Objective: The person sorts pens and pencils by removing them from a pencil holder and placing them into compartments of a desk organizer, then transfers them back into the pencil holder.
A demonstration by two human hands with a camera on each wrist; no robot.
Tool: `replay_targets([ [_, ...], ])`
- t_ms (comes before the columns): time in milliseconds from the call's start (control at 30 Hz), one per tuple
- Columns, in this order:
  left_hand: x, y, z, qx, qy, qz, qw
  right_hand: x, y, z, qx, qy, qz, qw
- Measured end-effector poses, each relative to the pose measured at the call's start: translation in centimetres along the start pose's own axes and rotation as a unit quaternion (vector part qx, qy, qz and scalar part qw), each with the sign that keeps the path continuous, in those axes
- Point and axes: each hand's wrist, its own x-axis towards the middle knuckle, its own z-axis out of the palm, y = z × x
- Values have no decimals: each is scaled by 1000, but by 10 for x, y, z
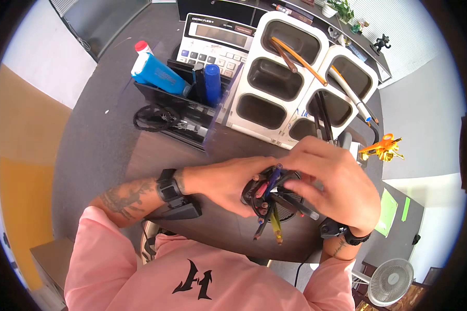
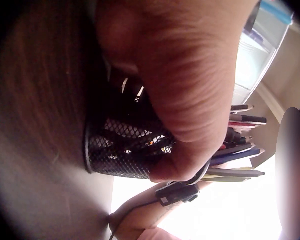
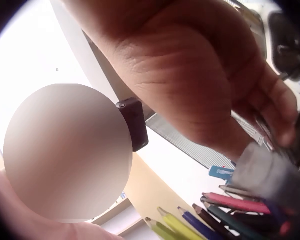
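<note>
On the table, a black wire-mesh pen cup (image 2: pixel 127 150) holds several colored pencils and pens. My left hand (image 1: pixel 223 181) grips the cup from the side, its thumb lying across the mesh in the left wrist view. My right hand (image 1: pixel 337 181) is bent over the cup's mouth, thumb and fingers among the pens. In the right wrist view something shiny shows by its fingers; I cannot tell whether they hold it. A dark marker with a grey end (image 1: pixel 310 211) slants out below the right thumb. Yellow pencils (image 1: pixel 276 228) lean towards the person.
Beyond the cup stands a white organizer (image 1: pixel 238 116) whose dark compartments hold several pencils and pens. Left of it, a black desk caddy (image 1: pixel 192 116) carries a blue bottle (image 1: pixel 161 75) and a blue marker (image 1: pixel 213 83). A calculator (image 1: pixel 218 41) stands behind; orange-handled scissors (image 1: pixel 386 145) stick up at right.
</note>
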Motion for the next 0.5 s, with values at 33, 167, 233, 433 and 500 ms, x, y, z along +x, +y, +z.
replay_targets([
  [33,0,0,-1,0,0,-1,1000,2,-1,3,24,-1,-15,1000],
  [167,2,1,-5,-3,-46,-9,999,7,-10,8,75,-5,-30,997],
  [233,2,2,-5,-23,-84,-63,994,9,-8,9,84,-16,-48,995],
  [433,3,4,-4,-48,-38,-50,997,-5,-3,-18,89,83,-151,981],
  [500,5,0,-3,-94,-57,-89,990,-17,0,-41,61,111,-184,975],
])
